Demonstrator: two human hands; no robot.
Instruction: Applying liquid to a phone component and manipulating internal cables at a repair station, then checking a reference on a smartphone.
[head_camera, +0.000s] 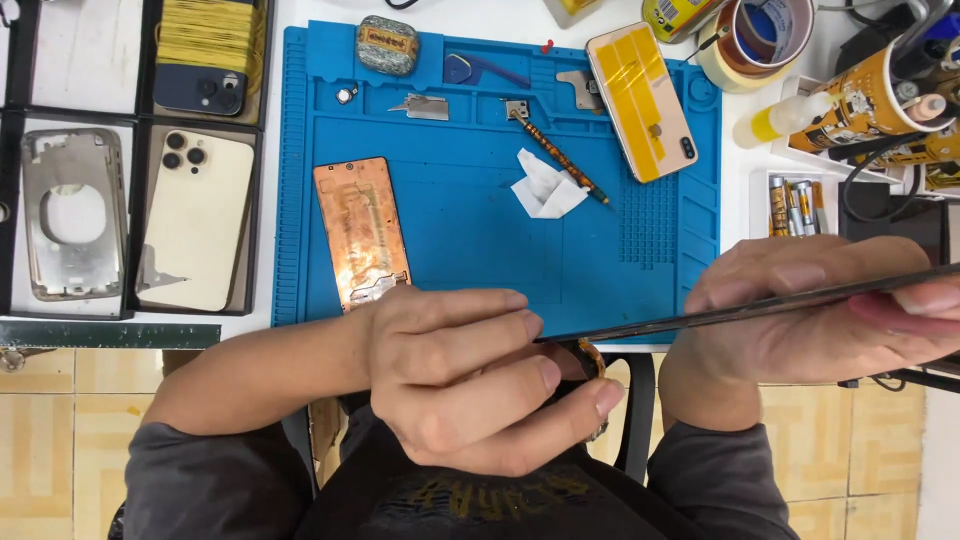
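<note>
- Head view: the right hand (810, 310) grips a thin dark panel (740, 308), seen edge-on, so its face cannot be made out; the panel and the hand run off the right edge.
- The left hand (470, 380) curls its fingers together around the panel's near end, where a small orange strip (592, 355) peeks out; what lies under the palm is hidden.
- The right-hand fingers wrap the panel, thumb pressed along its top edge.
- The panel hangs above the front edge of a blue work mat (480, 230) on a white bench; tiled floor shows below.
- On the mat: one copper-coloured plate (360, 232), one phone back covered in yellow tape (642, 100), one white wipe (545, 187), one patterned hand tool (560, 152).
- Black trays at the left hold one cream phone back (195, 220) and one bare metal frame (72, 213).
</note>
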